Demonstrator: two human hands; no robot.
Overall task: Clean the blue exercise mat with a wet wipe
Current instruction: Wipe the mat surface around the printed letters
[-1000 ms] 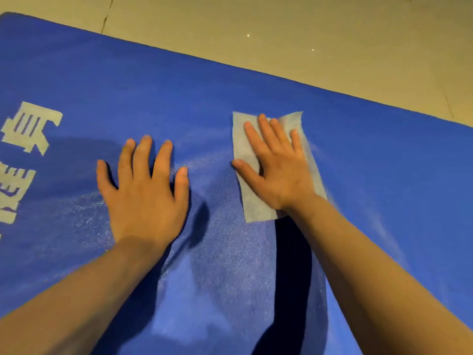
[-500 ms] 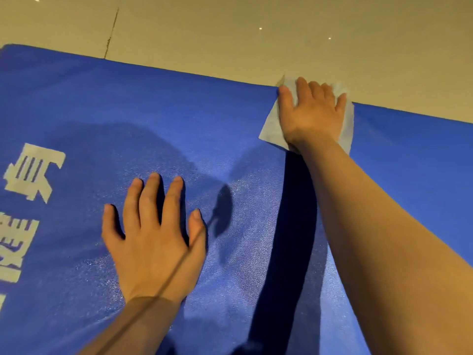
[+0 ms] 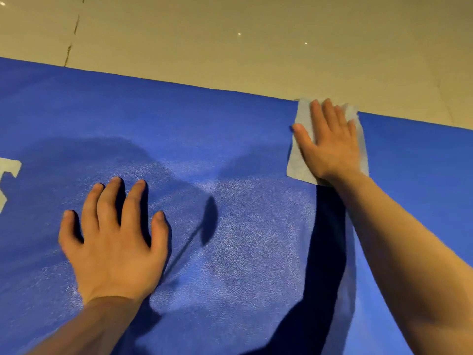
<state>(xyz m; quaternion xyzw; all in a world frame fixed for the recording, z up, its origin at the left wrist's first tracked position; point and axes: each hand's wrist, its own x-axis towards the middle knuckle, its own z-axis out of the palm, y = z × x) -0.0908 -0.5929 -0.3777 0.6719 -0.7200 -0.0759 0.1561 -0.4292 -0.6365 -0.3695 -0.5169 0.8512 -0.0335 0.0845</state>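
While our right hand (image 3: pixel 330 144) lies flat on the wet wipe (image 3: pixel 302 160), fingers straight and close together with the thumb out toward 9 o'clock, it presses the sheet down rather than gripping it. Wipe sits at about 2 o'clock in the head view, touching the far edge of the blue exercise mat (image 3: pixel 179 129); its upper corner appears to reach just past that edge onto the floor (image 3: pixel 256 47). Sheet is pale, slightly crumpled near the fingertips.

Our left hand (image 3: pixel 115 242) rests at about 7 o'clock, palm down on the mat, fingers spread and a little arched, holding nothing. The two hands are well apart.

Between the hands the mat surface shows a lighter, speckled sheen. We note dark shadows under the right forearm and beside the left hand. White printed marking (image 3: pixel 7 175) at 9 o'clock, cut off by the frame edge. Floor beyond the mat is beige tile, with a dark joint line at 11 o'clock.
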